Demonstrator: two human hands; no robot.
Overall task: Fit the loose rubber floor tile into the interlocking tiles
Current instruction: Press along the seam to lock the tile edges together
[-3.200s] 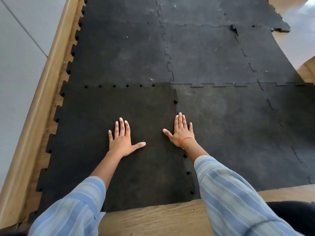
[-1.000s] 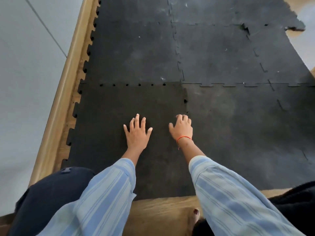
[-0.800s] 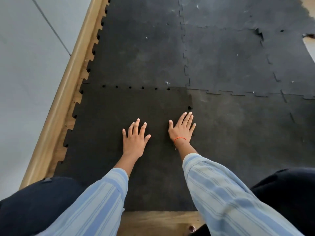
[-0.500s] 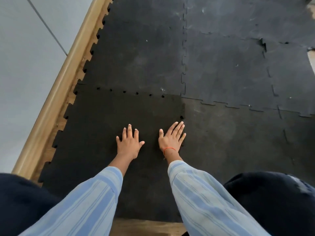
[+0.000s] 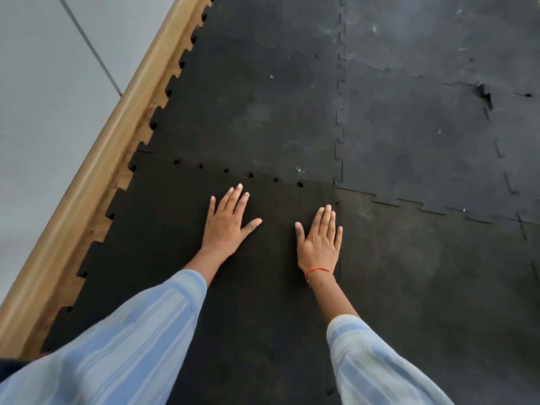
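The loose black rubber tile (image 5: 163, 247) lies flat at the near left, darker than its neighbours. Its far edge meets the tile behind (image 5: 248, 112) along a seam with small round gaps. Its right edge runs along the neighbouring tile (image 5: 423, 273). My left hand (image 5: 226, 226) presses flat on the loose tile near its far edge, fingers spread. My right hand (image 5: 320, 241), with an orange band at the wrist, lies flat at the tile's right edge, fingers together and reaching the seam.
A wooden skirting board (image 5: 96, 159) and grey wall (image 5: 43, 83) run along the left. Bare wood floor (image 5: 96, 226) shows between the toothed tile edge and the skirting. A torn corner (image 5: 485, 95) lifts in the laid tiles at the far right.
Both hands have slid forward toward the far seam and spread farther apart. The view has moved closer, and my knees have dropped out of sight.
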